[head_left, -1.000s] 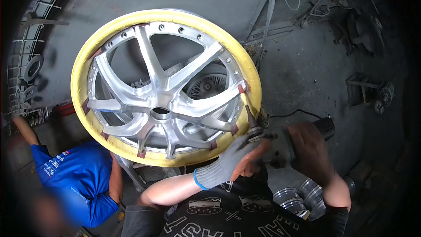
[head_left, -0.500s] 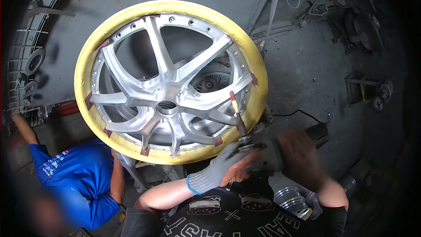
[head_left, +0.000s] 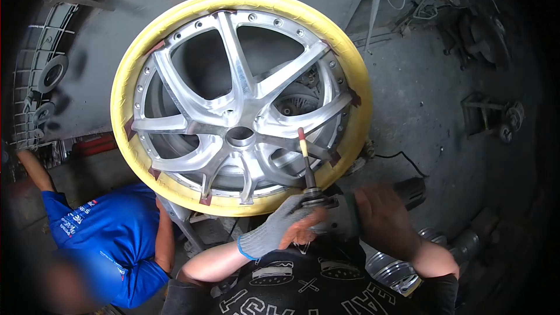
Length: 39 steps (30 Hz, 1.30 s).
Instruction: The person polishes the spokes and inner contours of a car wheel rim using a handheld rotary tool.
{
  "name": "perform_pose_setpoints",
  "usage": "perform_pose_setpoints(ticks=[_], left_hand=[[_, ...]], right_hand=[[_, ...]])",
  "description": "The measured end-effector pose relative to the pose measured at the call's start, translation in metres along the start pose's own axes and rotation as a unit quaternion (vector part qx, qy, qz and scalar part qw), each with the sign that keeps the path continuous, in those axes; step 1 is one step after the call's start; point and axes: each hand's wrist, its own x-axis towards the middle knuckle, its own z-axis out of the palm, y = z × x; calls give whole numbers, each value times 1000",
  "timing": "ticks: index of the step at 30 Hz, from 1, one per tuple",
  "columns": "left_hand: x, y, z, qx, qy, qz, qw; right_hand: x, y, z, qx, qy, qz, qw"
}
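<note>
A large silver multi-spoke wheel fills the middle, its rim covered in yellow wrapping with dark red patches. My left hand, in a grey glove with orange fingers, is wrapped round the front of a dark power tool. Around the tool's body is my right hand, dark-gloved or stained and slightly blurred. From the tool's front a thin shaft with a yellow and red tip reaches over the wheel's lower right spokes; whether it touches them I cannot tell.
A person in a blue shirt is at the lower left, one arm stretched toward a wire rack. Silver rims lie at the lower right. A small metal stand is at the right, and cables run behind the tool.
Both my hands and the tool have moved left, and the tip now lies further inward over the spokes. The wheel appears further up and to the right as the view shifted.
</note>
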Motion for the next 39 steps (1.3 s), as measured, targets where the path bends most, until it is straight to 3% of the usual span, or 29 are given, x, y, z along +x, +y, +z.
perform_pose_setpoints(ticks=[1, 2, 4, 7, 9, 13, 14, 18, 25, 28, 32, 35, 36, 39], left_hand=[[-4, 1, 1, 21, -54, 4, 998], [0, 10, 56, 102, 133, -6, 986], [6, 19, 107, 179, 314, -16, 932], [0, 23, 113, 145, 458, -22, 877], [-23, 27, 95, 242, 306, 37, 920], [-40, 38, 93, 307, 251, 19, 918], [-37, 43, 109, 298, 314, 1, 901], [-43, 55, 123, 321, 412, -45, 852], [-72, 64, 112, 324, 330, 21, 886], [-72, 65, 123, 324, 411, 0, 852], [-69, 65, 113, 285, 332, 9, 899], [-50, 57, 124, 305, 349, -14, 886], [-49, 55, 111, 181, 311, -17, 933], [-25, 44, 110, 94, 228, -10, 969]], right_hand=[[1, -4, 2, -6, 5, -4, 1000], [2, -8, 4, -6, 5, -3, 1000], [5, -16, 7, 3, 7, 1, 1000], [10, -27, 13, -14, 6, -8, 1000], [13, -34, 16, -18, 7, -8, 1000], [23, -47, 22, -15, 8, -15, 1000], [25, -50, 24, -14, 8, -15, 1000], [31, -61, 35, -50, 18, -19, 998], [45, -72, 42, -25, 21, -29, 999], [49, -76, 43, -35, 32, -28, 998], [47, -71, 36, -8, 41, -11, 999], [36, -60, 20, 44, 46, 13, 998], [32, -55, 15, 59, 46, 20, 997], [21, -34, 8, 93, 61, 24, 994]])
